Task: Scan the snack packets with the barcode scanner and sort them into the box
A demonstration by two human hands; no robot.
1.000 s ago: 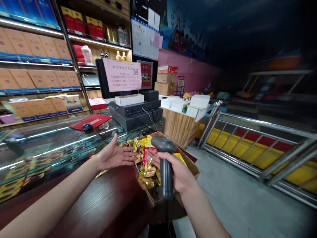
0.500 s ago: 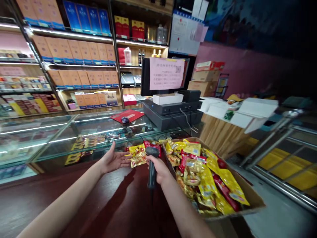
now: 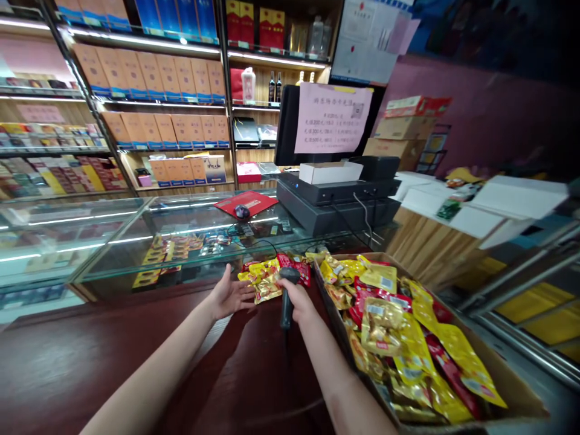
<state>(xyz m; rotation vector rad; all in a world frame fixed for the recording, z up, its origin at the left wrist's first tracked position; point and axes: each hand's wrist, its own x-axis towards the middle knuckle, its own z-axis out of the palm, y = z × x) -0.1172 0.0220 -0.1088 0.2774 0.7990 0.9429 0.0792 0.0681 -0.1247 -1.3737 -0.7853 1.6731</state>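
Note:
My right hand [image 3: 299, 297] grips a black handheld barcode scanner [image 3: 286, 308], its head pointing away from me over the dark red counter [image 3: 190, 368]. My left hand [image 3: 229, 294] is open, fingers spread, just left of a small pile of snack packets [image 3: 268, 289]. Gold, yellow and red wrappers make up the pile, and the scanner head covers part of it. Whether my left fingertips touch the nearest packet, I cannot tell. To the right stands an open cardboard box [image 3: 333, 323] filled with similar snack packets [image 3: 385, 326].
Behind the pile is a glass display case [image 3: 181, 211] with a red mat [image 3: 247, 204] and a computer mouse [image 3: 241, 211] on top. A black cash drawer [image 3: 335, 208] and a monitor [image 3: 286, 127] stand beyond. Metal railing [image 3: 521, 308] runs at the right.
The view has shifted, so the scene sits further left and higher in parts. Both hands keep nearly the same pose, the scanner still held by the packet pile.

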